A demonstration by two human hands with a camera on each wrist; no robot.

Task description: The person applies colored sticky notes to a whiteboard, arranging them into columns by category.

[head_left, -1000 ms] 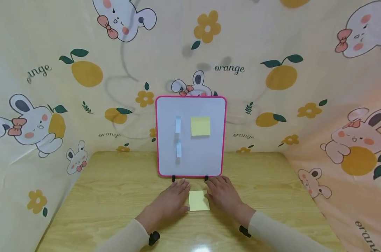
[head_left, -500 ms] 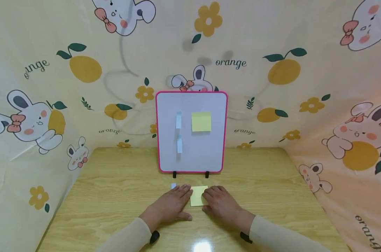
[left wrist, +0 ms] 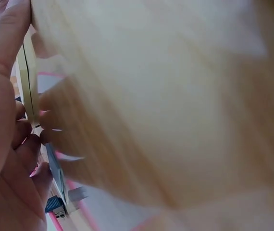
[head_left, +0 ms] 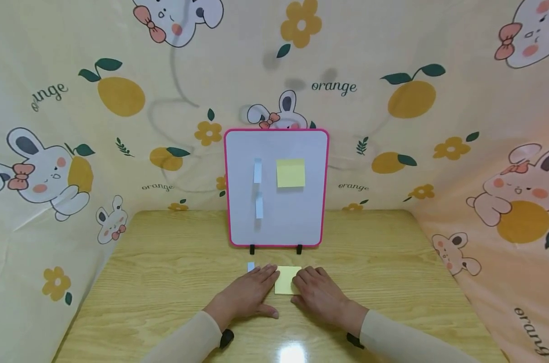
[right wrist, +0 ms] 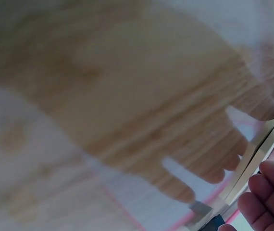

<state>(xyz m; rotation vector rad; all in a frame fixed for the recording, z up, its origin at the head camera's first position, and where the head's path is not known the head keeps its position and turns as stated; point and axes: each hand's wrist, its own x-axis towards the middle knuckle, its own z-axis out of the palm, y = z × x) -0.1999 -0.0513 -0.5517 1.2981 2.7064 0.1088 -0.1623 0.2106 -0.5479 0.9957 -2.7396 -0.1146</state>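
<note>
A yellow sticky note pad lies on the table between both hands. My left hand rests to its left, fingers fairly straight, the fingertips at the pad's left edge and the thumb spread apart. On the other side, my right hand has bent fingers over the pad's right edge, with the thumb near its lower corner. A light blue sticky note strip shows beyond the left fingers, partly covered by that hand. Seen low in the left wrist view, the yellow pad appears edge-on with visible thickness.
Behind the hands stands a pink-framed whiteboard on black feet. It carries one yellow note and two blue strips, an upper strip and a lower strip. A printed cloth surrounds the wooden table.
The head view has tilted down a little. My left hand has shifted off part of the blue strip, and my right hand has drawn back with its fingers bending onto the pad's right edge.
</note>
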